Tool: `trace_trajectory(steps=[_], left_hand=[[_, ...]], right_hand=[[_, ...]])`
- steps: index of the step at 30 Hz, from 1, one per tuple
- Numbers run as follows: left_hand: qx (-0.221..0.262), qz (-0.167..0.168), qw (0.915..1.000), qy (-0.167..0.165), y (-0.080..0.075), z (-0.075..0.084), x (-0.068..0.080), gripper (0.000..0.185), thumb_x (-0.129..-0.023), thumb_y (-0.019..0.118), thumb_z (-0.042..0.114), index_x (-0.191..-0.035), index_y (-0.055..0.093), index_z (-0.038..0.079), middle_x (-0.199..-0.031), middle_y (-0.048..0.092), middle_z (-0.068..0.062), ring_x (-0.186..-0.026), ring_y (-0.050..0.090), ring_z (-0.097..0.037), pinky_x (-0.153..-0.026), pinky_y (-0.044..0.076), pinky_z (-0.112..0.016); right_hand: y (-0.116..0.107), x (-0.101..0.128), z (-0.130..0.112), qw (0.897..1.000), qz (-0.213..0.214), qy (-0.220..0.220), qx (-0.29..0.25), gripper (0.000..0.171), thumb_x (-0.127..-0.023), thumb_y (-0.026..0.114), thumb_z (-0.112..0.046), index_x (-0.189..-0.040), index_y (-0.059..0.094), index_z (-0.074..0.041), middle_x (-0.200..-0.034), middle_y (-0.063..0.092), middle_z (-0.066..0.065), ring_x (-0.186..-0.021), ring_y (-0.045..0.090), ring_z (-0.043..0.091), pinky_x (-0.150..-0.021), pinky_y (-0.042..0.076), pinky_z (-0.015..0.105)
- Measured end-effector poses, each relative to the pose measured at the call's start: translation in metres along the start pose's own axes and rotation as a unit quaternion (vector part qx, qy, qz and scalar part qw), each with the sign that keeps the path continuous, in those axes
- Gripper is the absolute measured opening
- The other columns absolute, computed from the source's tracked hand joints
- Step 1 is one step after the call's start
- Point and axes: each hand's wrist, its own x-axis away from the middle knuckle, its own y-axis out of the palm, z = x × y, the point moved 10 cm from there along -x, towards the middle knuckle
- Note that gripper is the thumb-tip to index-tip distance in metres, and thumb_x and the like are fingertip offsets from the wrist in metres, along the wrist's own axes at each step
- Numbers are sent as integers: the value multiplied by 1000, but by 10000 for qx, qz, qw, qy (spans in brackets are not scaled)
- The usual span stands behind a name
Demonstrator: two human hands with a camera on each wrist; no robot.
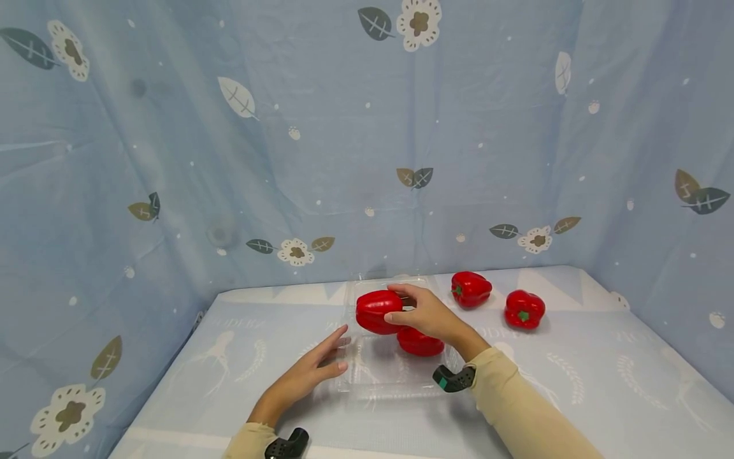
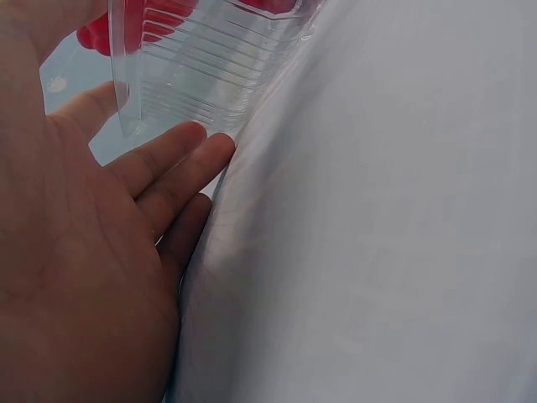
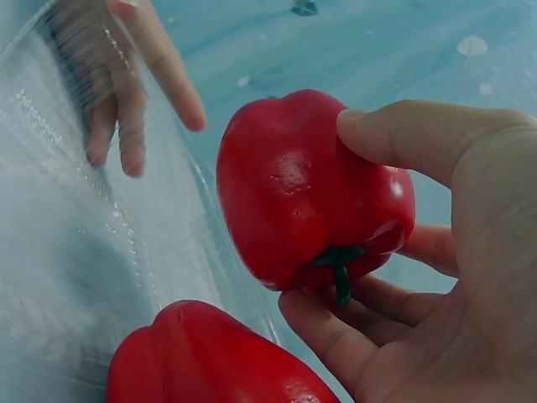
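On the table, four peppers (image 1: 470, 289).

- No readable text, labels, brands or nos. in any view.
- Table cloth (image 1: 573, 382): faint pale print, incl. a few letter-like marks near the left edge of the tray (image 1: 367, 382), too washed out to read.
- Backdrop (image 1: 344, 127): leaf & flower pattern only, no words.
- Wrist bands (image 1: 453, 378): black w/ a green spot, no legible marking.
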Motion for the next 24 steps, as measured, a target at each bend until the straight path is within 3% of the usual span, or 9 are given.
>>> trace_trajectory(steps=[8, 13, 18, 24], left_hand=[[-17, 5, 10000, -43, 0, -2, -1, 67, -94, 58, 35, -152, 23, 32, -149, 38, -5, -134, 37, -31, -104, 28, -63], [-79, 41, 10000, -35, -2, -3, -2, 67, -94, 57, 37, -151, 24, 34, -148, 39, -5, -134, 38, -31, -103, 29, -63], [-60, 60, 9999, -111, -1, -6, -2, 66, -93, 57, 38, -151, 24, 35, -148, 39, -6, -134, 37, -32, -102, 30, -64], [-35, 38, 9999, -127, 0, -8, -2, 64, -93, 57, 39, -149, 24, 41, -149, 39, -6, -134, 36, -32, -101, 29, -66]], right_hand=[[5, -1, -1, 9994, -114, 33, 331, 72, -77, 78, -37, -140, 47, -21, -130, 55, 1, -119, 51, 25, -87, 52, 42], [10, -3, -1, 9978, -96, -112, 648, 72, -77, 78, -36, -139, 47, -15, -127, 56, 2, -116, 52, 24, -86, 53, 40], [19, -3, -6, 9932, -138, -310, 1111, 70, -78, 77, -34, -137, 48, -11, -125, 57, 0, -113, 54, 21, -84, 53, 37], [27, -2, -10, 9853, -150, -407, 1650, 68, -77, 78, -34, -136, 50, -16, -121, 56, -4, -109, 54, 17, -84, 53, 35]])
